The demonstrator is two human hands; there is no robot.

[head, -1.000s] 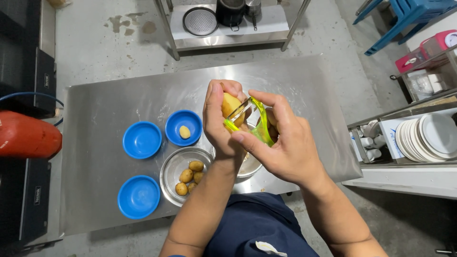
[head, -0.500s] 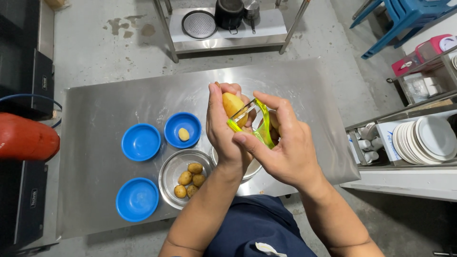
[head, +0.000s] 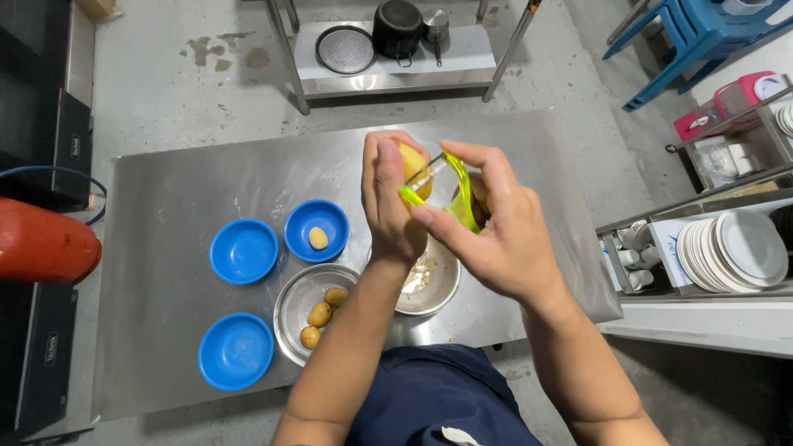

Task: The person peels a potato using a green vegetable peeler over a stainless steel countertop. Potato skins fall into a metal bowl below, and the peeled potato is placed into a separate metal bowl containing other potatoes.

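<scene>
My left hand (head: 390, 206) grips a yellow peeled potato (head: 410, 159) raised above the steel table (head: 182, 198). A yellow-green peeler (head: 446, 192) sits in my right hand (head: 496, 231), its blade laid against the potato. Under both hands stands a steel bowl (head: 439, 285) with pale peelings in it. Another steel bowl (head: 299, 306) to its left holds three small unpeeled potatoes (head: 320, 314). Behind that, a blue bowl (head: 317, 230) contains one peeled potato (head: 318, 238).
Two more blue bowls (head: 244, 250) (head: 235, 351) sit on the left of the table. A red cylinder (head: 45, 245) lies at far left. Stacked white plates (head: 739, 252) rest on a rack at right. A low shelf with pots (head: 396, 49) stands beyond the table.
The hands have barely shifted; the peeler stays at the potato's top. The view drifted slightly.
</scene>
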